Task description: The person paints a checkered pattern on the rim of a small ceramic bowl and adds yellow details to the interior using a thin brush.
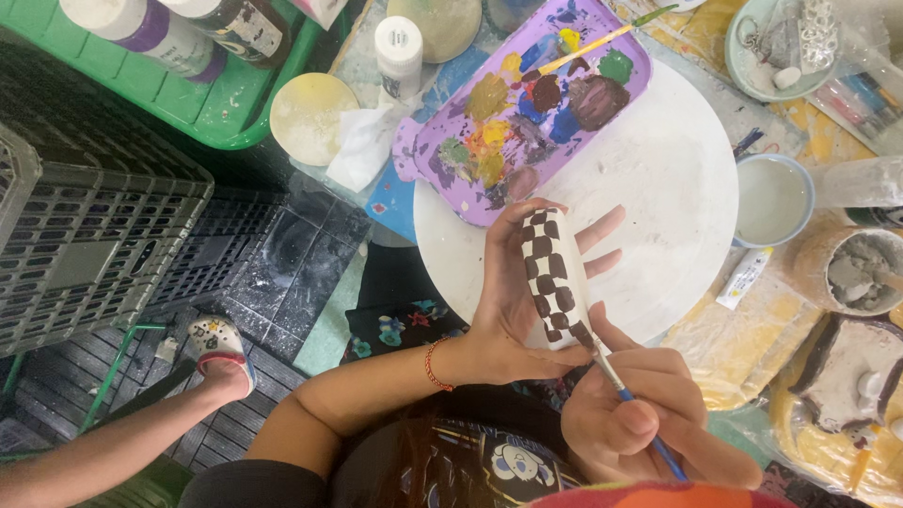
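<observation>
My left hand [513, 296] holds a white ceramic piece [555, 273] painted with a dark brown checker pattern, thumb and fingers wrapped around its sides. My right hand [649, 414] grips a thin paintbrush [625, 395] with a blue handle. Its bristle tip touches the lower end of the checkered piece. Both hands hover above the near edge of a round white turntable [658, 188]. A purple paint palette [536, 103] with several colour blobs lies on the far part of that turntable, and a second brush [602, 38] rests across it.
A white water cup [771, 199] and a small paint tube [745, 277] sit right of the turntable. A white paint bottle [399, 55], a yellowish lid [312, 118] and crumpled tissue [362, 146] lie at the back left. A grey plastic crate [85, 226] and green tray [207, 103] stand left.
</observation>
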